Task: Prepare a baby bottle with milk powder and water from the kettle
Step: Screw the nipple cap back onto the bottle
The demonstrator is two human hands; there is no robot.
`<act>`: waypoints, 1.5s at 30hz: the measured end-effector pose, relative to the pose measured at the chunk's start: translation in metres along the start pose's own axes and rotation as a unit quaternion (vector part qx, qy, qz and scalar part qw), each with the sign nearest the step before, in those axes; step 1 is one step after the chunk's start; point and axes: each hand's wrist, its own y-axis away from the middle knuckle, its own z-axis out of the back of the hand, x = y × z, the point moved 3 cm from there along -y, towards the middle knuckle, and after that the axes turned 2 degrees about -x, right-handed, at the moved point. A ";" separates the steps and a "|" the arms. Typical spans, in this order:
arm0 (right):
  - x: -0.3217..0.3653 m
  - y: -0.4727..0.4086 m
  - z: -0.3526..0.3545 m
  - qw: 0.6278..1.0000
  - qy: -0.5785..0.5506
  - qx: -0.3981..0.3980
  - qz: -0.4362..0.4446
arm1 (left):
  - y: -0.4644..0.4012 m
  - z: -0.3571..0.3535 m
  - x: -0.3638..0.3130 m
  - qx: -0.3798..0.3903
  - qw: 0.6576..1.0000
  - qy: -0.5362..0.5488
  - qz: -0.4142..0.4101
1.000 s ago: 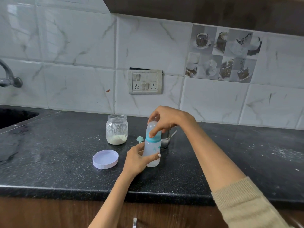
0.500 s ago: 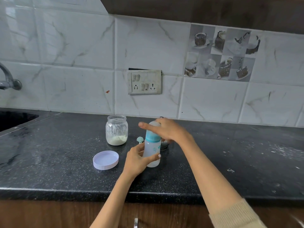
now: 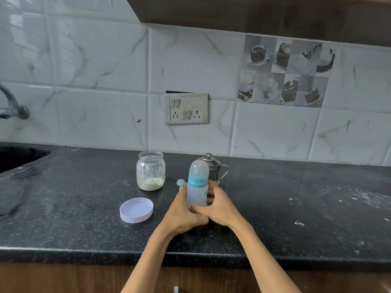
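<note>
both hands round the bottle

we wrap our left hand [image 3: 183, 210] and right hand [image 3: 220, 205] round the upright baby bottle [image 3: 197, 185] on the counter [image 3: 296, 197], fingers curled, covering its base. it half hides the kettle [image 3: 213, 169] and a spoon [image 3: 180, 183].

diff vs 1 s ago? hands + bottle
The right hand left the cap end of the baby bottle and dropped to its lower body, now gripping beside the left hand, which kept its hold. The bottle stayed upright in about the same spot on the counter. Powder jar, its lid and steel kettle have not moved.
</note>
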 end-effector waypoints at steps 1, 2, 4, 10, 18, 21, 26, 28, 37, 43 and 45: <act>0.004 -0.001 0.003 1.000 0.006 -0.008 0.012 | 0.000 0.001 -0.002 -0.009 1.000 0.021 0.001; 0.007 -0.003 0.008 0.999 0.016 -0.015 0.026 | 0.001 0.004 -0.002 -0.038 0.997 0.059 0.014; 0.015 -0.004 0.017 0.997 0.036 -0.045 0.055 | 0.004 0.012 -0.004 -0.124 0.979 0.158 0.033; 0.027 0.015 0.020 0.990 0.061 -0.028 0.126 | 0.010 0.019 -0.007 -0.216 0.953 0.202 0.062; 0.086 0.008 0.043 0.973 0.077 -0.003 0.218 | 0.006 0.018 0.000 -0.230 0.955 0.171 0.071; 0.083 0.005 0.051 0.971 0.037 -0.086 0.219 | 0.004 0.020 0.001 -0.233 0.954 0.170 0.079; 0.079 0.004 0.052 0.969 0.078 -0.077 0.224 | 0.004 0.019 0.002 -0.234 0.958 0.146 0.080; 0.077 0.001 0.062 0.969 0.039 -0.108 0.217 | 0.004 0.018 0.001 -0.226 0.960 0.145 0.075; 0.081 -0.005 0.052 0.977 0.078 -0.018 0.196 | 0.007 0.017 -0.003 -0.227 0.962 0.131 0.071; 0.086 -0.008 0.055 0.978 0.053 -0.043 0.199 | 0.006 0.017 -0.002 -0.231 0.963 0.122 0.065; 0.090 -0.014 0.067 0.971 -0.003 -0.124 0.203 | 0.007 0.018 -0.004 -0.229 0.963 0.130 0.065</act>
